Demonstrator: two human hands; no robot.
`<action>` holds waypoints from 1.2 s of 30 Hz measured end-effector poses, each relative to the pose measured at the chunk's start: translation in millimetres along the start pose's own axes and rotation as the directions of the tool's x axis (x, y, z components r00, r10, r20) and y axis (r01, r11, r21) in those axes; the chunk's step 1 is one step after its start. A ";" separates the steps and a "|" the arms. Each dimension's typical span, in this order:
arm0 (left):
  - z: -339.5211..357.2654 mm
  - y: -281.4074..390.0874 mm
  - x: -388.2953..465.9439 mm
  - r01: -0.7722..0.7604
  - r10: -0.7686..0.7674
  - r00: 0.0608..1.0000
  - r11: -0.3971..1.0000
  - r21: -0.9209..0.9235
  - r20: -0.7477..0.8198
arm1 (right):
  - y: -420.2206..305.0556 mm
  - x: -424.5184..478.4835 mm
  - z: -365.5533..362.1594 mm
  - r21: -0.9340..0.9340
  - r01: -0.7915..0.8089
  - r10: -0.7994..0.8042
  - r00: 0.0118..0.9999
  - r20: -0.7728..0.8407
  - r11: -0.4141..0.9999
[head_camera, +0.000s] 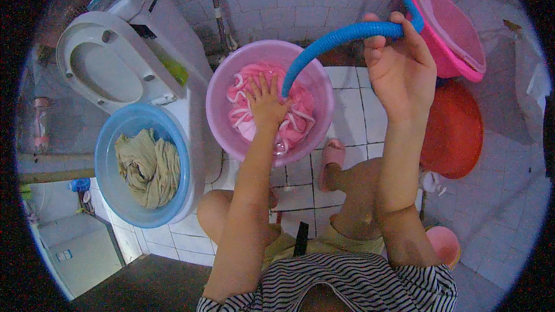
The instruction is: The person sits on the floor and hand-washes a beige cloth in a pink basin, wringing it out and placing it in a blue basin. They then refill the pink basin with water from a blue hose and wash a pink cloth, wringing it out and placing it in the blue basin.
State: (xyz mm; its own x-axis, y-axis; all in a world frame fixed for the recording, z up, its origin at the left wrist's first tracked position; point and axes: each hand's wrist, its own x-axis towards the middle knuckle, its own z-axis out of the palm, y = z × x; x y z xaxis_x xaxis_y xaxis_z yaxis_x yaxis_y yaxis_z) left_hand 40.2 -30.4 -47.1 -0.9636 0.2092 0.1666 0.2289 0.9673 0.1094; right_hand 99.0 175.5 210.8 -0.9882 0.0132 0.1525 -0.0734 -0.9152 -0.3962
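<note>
My left hand (267,106) lies with spread fingers on a heap of wet pink fabric with white cords (299,123) inside a pink plastic basin (216,110). A blue corrugated hose (334,36) arches over the basin from the upper right. Its end hangs into the basin beside my left hand, close above or touching the fabric. My right hand (401,67) is raised to the right of the basin, with the hose held between thumb and fingers. Some bubbles show near the fabric's lower edge.
At left, a blue basin (104,160) with beige cloth (147,169) rests on a toilet whose seat and lid (104,58) are raised. Pink (453,30) and red basins (455,134) lean against the right wall. A small pink container (444,245) stands lower right, above white floor tiles (347,99).
</note>
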 end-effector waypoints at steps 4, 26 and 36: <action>1.1 0.0 0.0 0.011 -0.012 1.000 0.999 -0.033 -0.008 | -8.1 2.3 -5.5 0.053 0.091 -0.090 0.996 -0.030 0.994; -0.4 -0.1 -2.4 0.016 -0.015 0.999 1.000 -0.019 0.028 | -33.0 6.8 -25.7 0.144 0.278 -0.278 0.960 -0.021 0.950; -2.0 -1.5 -2.7 0.008 -0.007 0.999 0.999 -0.039 0.036 | -57.3 27.3 -91.6 0.101 0.578 -0.539 0.801 -0.261 0.810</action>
State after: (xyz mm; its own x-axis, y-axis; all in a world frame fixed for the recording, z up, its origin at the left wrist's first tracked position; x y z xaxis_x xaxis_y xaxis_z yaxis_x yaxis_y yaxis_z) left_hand 42.8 -32.7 -45.7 -0.9694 0.2079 0.1306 0.2265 0.9626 0.1488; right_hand 63.9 265.2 154.7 -0.7872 0.6088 0.0988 -0.6167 -0.7744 -0.1412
